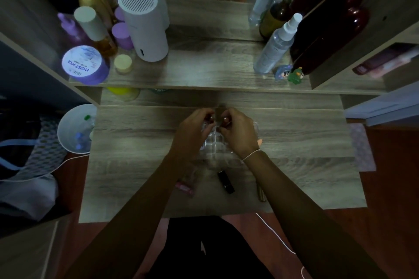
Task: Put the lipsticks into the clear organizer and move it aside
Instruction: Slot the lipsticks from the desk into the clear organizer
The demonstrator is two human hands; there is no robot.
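The clear organizer (pixel 214 142) with its grid of small cells sits mid-table, partly hidden under both hands. My left hand (pixel 195 130) and my right hand (pixel 235 131) are held together just above its far edge, fingers pinched on a small lipstick (pixel 218 116) between them; it is dim and mostly hidden. Nearer me on the table lie a black lipstick (pixel 226 181), a pink lipstick (pixel 184 187) by my left forearm, and a gold lipstick (pixel 262 193) beside my right forearm.
A raised shelf behind the table holds a purple jar (pixel 85 64), a white cylindrical device (pixel 145 25), bottles, a spray bottle (pixel 275 46) and small figurines (pixel 289 72). A white bin (pixel 74 129) stands left of the table. A white cable (pixel 278 235) trails off the front edge.
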